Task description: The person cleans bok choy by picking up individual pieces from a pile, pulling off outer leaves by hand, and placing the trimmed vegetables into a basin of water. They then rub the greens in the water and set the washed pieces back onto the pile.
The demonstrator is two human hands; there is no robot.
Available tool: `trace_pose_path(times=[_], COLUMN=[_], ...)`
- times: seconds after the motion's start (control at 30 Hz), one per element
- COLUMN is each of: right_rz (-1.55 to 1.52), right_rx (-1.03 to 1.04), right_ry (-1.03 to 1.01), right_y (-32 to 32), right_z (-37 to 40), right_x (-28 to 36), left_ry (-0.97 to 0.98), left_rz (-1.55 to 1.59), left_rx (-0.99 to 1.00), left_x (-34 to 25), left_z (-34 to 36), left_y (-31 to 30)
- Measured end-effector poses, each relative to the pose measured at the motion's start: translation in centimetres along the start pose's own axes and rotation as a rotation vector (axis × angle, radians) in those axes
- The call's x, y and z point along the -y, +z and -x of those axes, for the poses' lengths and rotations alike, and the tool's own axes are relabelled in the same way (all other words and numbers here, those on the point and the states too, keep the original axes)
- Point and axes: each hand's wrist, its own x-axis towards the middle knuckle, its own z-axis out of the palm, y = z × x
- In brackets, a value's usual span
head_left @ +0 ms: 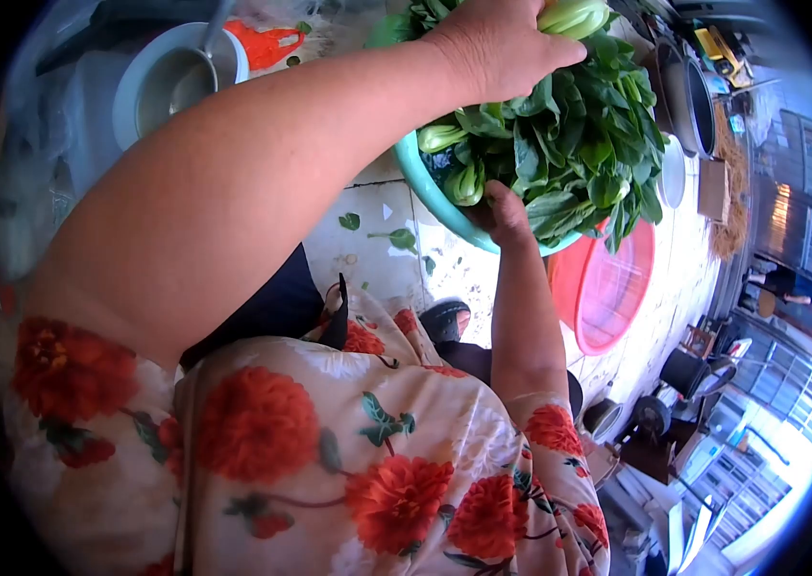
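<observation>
A green basin (412, 182) at the upper middle is heaped with leafy greens (607, 134), some with thick pale stalks. My left hand (507, 48) reaches over the heap from the left, its thumb and fingers closed around a pale green stalk base (574, 16). At the basin's near edge is my right hand (505, 213), with its thumb over the rim beside a bok choy (466, 182); its other fingers are mostly hidden. The basin partly overlaps a red basin (622, 288) on its right.
A white bucket (127, 106) with a metal handle-like object stands upper left, beside a red plastic bag (266, 45). Loose leaves (396, 237) lie on the tiled floor near my shoe (444, 319). Metal pans (689, 101), a cardboard box (713, 189) and a distant person (780, 283) are at right.
</observation>
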Motion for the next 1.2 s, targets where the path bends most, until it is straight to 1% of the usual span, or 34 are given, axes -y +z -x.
trace_pose_path(times=[0.03,0.07,0.1,0.2,0.3,0.33,0.37,0.43,0.47,0.57,0.63,0.67,0.7,0.73,0.77,0.8,0.83,0.9,0.93,0.97,1.0,1.03,1.1,1.17,1.2], right_rz=[0.052,0.106,0.102,-0.095,-0.176,-0.179,-0.134,-0.042,-0.020,0.057,0.086,0.163,0.240,0.239,0.332,0.425,0.423,1.248,1.319,1.388,1.427,1.464,1.601,1.882,1.857], right_rx=[0.039,0.095,0.089,0.107,0.050,0.049,0.044,0.030,-0.077,-0.087,-0.128,-0.146,-0.166,-0.168,-0.212,-0.257,-0.260,-0.497,-0.529,-0.544,-0.504,-0.473,-0.339,-0.181,-0.105], right_ry=[0.005,0.026,0.026,-0.021,-0.078,-0.079,-0.116,-0.191,-0.188,-0.134,-0.149,-0.165,-0.181,-0.183,-0.277,-0.372,-0.374,-0.657,-0.788,-0.828,-0.898,-0.971,-1.086,-0.723,-0.654], right_y=[-0.6,-1.9,-2.1,-2.2,-2.6,-2.5,-2.4,-1.4,-0.6,-1.9,-1.3,-1.0,-0.8,-0.5,-0.2,0.2,1.1,3.0,4.0,5.1,5.5,5.8,6.2,7.7,7.8], right_z=[0.3,0.0,0.1,0.8,1.5,1.5,1.5,2.3,2.5,0.6,0.7,0.8,0.9,0.9,1.0,1.1,2.2,5.1,6.2,7.3,7.4,7.2,5.3,4.4,3.4], right_x=[0.3,0.5,0.5,0.0,-0.5,-0.6,-0.8,-0.7,-0.8,-1.3,-1.3,-1.3,-1.3,-1.5,-1.8,-2.0,-1.7,-0.9,-0.7,-0.3,-0.1,0.5,0.8,1.8,2.1], left_ry=[0.125,0.106,0.108,0.164,0.135,0.202,0.203,0.074,0.076,0.033,0.022,0.023,0.200,0.377,0.379,0.208,0.036,0.031,-0.003,-0.027,0.167,0.113,0.139,0.134,0.130], left_rz=[-0.087,-0.115,-0.112,-0.149,-0.124,-0.157,-0.157,0.081,0.081,0.048,0.017,0.017,-0.074,-0.163,-0.161,-0.045,0.069,0.076,0.109,0.139,0.044,0.029,0.121,0.176,0.117], left_rx=[-0.053,-0.033,-0.025,-0.038,0.002,-0.049,-0.046,0.133,0.136,0.097,0.075,0.077,-0.032,-0.142,-0.140,-0.020,0.099,0.092,0.083,0.079,0.067,0.039,0.097,0.045,0.017], left_x=[0.5,0.8,0.9,1.2,1.0,1.0,1.1,-0.3,-0.4,-0.5,0.1,1.1,1.6,2.1,2.7,0.8,-0.4,0.2,0.2,0.1,1.2,0.8,1.7,1.4,1.0], left_z=[-0.1,-0.4,-0.4,-0.5,-0.6,-0.5,-0.3,0.9,0.8,0.4,-0.2,-0.7,-1.0,-1.2,-1.5,-0.4,0.2,-0.2,-0.1,-0.2,-0.3,-0.1,-0.9,-0.6,-0.3], left_y=[0.2,0.5,0.7,1.1,1.0,1.0,0.9,-0.1,0.1,0.8,1.2,1.6,1.8,2.0,2.0,1.1,0.7,1.1,1.0,0.8,0.6,0.5,0.1,-0.1,-0.3])
